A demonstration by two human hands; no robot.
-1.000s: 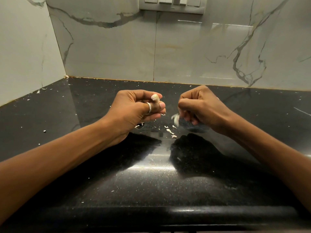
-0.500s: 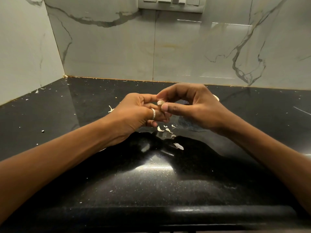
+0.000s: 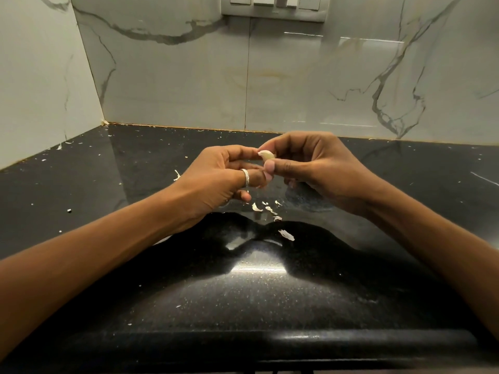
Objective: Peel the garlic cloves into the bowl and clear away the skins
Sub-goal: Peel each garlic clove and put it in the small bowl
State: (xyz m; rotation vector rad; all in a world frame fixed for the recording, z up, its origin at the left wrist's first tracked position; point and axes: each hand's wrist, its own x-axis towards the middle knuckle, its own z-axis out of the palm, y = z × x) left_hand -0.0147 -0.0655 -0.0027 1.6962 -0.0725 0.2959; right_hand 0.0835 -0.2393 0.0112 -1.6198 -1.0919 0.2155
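pale garlic clove (image 3: 266,154) pinched between fingertips above the counter, torn white skins (image 3: 285,234) scattered beneath

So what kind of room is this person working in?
Most likely a home kitchen: a polished black speckled stone countertop, a white marble-veined tile backsplash with a wall switch-and-socket panel, and a pale garlic clove between both hands.

no readable text, labels or numbers

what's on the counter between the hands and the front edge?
Head view: a few garlic skins just below the hands, holding the clove; beyond them the counter holds only tiny flecks.
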